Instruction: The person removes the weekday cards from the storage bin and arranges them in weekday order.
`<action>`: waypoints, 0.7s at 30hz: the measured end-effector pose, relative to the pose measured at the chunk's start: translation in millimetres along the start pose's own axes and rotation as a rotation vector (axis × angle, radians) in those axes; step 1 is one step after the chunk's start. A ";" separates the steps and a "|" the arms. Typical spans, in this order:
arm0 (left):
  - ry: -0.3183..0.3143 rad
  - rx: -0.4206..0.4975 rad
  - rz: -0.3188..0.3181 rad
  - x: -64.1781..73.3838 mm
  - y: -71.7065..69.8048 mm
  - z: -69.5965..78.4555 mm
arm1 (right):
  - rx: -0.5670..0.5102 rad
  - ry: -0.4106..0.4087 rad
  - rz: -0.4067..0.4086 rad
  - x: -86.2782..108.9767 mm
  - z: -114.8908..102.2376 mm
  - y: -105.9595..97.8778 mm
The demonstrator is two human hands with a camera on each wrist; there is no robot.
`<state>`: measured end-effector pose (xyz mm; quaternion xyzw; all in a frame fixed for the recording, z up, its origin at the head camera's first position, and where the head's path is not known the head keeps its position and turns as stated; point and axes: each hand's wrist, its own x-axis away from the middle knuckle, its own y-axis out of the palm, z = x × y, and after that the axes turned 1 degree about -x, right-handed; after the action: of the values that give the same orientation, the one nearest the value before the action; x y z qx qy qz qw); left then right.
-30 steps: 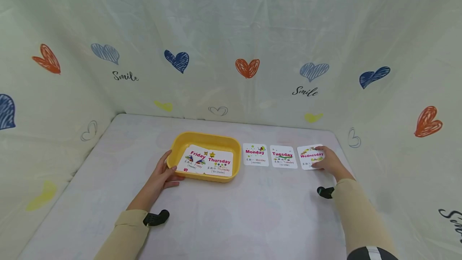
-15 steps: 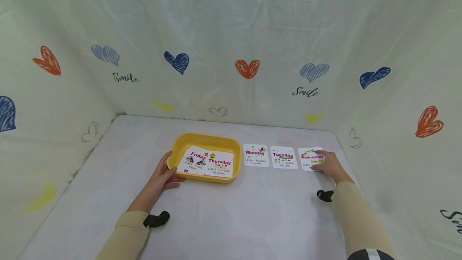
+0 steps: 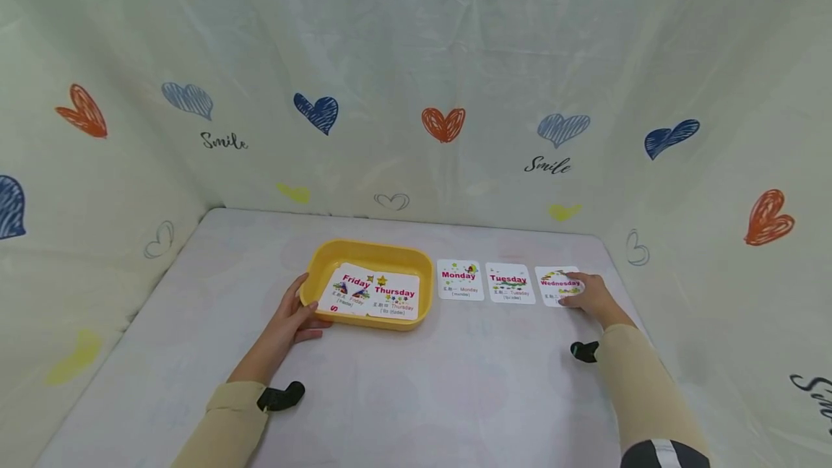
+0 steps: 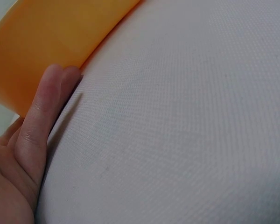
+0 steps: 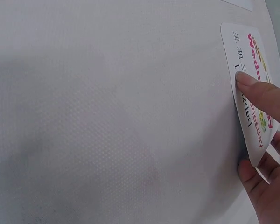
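Note:
My left hand (image 3: 286, 320) grips the near left corner of a yellow plastic tray (image 3: 383, 248), thumb at the rim. In the left wrist view its straight fingers (image 4: 35, 121) lie along the tray's outer wall. Inside the tray are white word cards, with a Friday card (image 3: 344, 296) and a Thursday card (image 3: 399, 302) uppermost. At the right end of a row, my right hand (image 3: 594, 300) holds the Wednesday card (image 3: 547, 287) by its right side. The right wrist view shows the thumb on the card's face and other fingers below its edge.
A Monday card (image 3: 460, 291) and a Tuesday card (image 3: 510, 293) lie flat between the tray and the Wednesday card. All stand on a white-covered table (image 3: 429, 396). A curtain (image 3: 403, 56) printed with hearts hangs around its back and sides.
The right index fingertip has moved slightly down the Wednesday card, toward me, while the card stays at the end of the row. The left hand and tray hold still.

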<state>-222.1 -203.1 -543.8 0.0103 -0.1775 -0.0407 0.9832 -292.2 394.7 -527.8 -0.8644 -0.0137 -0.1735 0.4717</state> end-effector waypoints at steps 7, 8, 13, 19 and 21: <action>0.004 -0.005 0.001 0.5 -0.2 0.6 | 0.029 0.021 -0.003 -2.2 3.9 1.0; 0.004 -0.006 0.002 0.6 -0.4 0.5 | 0.026 0.027 -0.001 -2.2 4.5 1.5; 0.007 -0.013 0.001 0.9 -0.7 -0.1 | 0.012 0.034 0.010 -0.6 7.7 3.9; 0.008 -0.018 0.006 0.0 -0.3 -1.5 | 0.006 0.018 0.020 2.2 9.1 6.5; 0.009 -0.020 0.006 -0.5 -0.5 -2.4 | 0.009 0.006 0.023 2.9 9.4 6.7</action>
<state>-221.7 -203.6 -546.3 0.0001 -0.1729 -0.0392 0.9842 -285.5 398.2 -537.0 -0.8619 -0.0030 -0.1703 0.4776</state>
